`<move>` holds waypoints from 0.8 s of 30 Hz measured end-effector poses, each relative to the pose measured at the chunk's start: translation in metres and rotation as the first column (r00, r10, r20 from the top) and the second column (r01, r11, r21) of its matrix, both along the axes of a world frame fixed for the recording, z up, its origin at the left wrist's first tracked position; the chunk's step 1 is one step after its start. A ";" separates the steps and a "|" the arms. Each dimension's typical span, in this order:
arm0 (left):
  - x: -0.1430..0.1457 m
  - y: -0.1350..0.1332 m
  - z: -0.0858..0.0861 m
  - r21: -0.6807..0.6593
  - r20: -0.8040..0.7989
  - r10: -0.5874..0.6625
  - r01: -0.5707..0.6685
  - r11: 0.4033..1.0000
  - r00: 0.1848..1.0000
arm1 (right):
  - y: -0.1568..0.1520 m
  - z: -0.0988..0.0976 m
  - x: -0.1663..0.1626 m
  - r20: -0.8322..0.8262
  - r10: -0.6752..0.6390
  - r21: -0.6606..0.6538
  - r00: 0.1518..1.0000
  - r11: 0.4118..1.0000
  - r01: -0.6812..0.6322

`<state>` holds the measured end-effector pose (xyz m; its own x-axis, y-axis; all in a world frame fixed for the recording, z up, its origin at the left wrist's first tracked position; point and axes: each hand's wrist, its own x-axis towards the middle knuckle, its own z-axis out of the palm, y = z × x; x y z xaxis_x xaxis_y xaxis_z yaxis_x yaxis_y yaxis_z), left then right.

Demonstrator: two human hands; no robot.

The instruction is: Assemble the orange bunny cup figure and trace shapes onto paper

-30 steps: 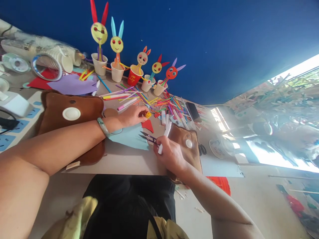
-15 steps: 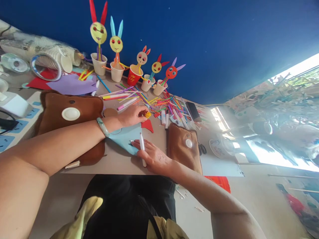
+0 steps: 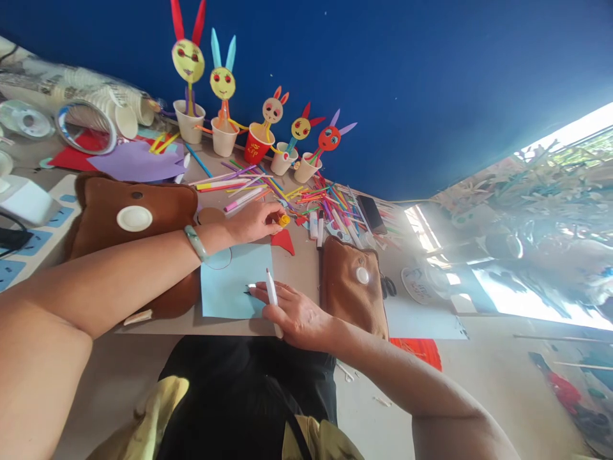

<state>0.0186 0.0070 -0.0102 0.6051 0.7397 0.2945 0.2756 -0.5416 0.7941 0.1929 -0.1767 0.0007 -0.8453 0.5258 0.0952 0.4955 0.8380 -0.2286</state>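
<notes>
My left hand [image 3: 258, 220], a bangle on its wrist, is closed round a small yellow piece [image 3: 284, 220] whose kind I cannot make out. Under that forearm and to its right lies a light blue sheet of paper [image 3: 225, 297], with part of a thin drawn circle showing. My right hand [image 3: 299, 316] rests at the sheet's right edge, a white marker [image 3: 272, 291] standing tilted in its grip, dark tip upward. By its fingertips is a small white and dark thing, too small to name. A red paper scrap [image 3: 283, 243] lies just below my left hand.
Brown plush pouches lie on both sides, left [image 3: 167, 204] and right [image 3: 352, 281]. Scattered pens and coloured sticks [image 3: 330, 204] cover the back. Behind them stand several paper cups with rabbit figures [image 3: 309, 167]. A black phone [image 3: 371, 214] lies back right; purple paper [image 3: 138, 160] is far left.
The blue sheet has turned from a slanted position to lie nearly square to the table edge, showing more of its lower left. My right hand has shifted slightly down; my left hand barely moves.
</notes>
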 end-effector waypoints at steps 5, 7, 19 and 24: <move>-0.001 0.000 0.000 0.017 0.001 -0.011 0.011 1.000 1.000 | 0.009 0.016 0.009 -0.233 0.016 -0.009 0.972 1.000 -0.018; -0.001 0.000 -0.001 0.027 0.003 -0.011 0.011 1.000 1.000 | 0.013 0.025 0.014 -0.340 -0.069 -0.039 0.938 0.997 0.060; -0.005 0.000 0.007 0.053 -0.010 -0.052 0.052 0.997 0.999 | 0.073 0.019 0.025 -0.451 -0.834 -0.545 0.318 0.539 0.642; -0.006 -0.001 0.007 0.020 0.007 -0.087 0.087 0.996 0.996 | 0.099 0.005 0.019 -0.466 -0.850 -0.628 0.245 0.513 0.585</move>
<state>0.0124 0.0062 -0.0030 0.6643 0.6784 0.3139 0.2204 -0.5791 0.7849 0.2115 -0.0775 0.0061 0.1743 0.9769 0.1235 0.4354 0.0360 -0.8995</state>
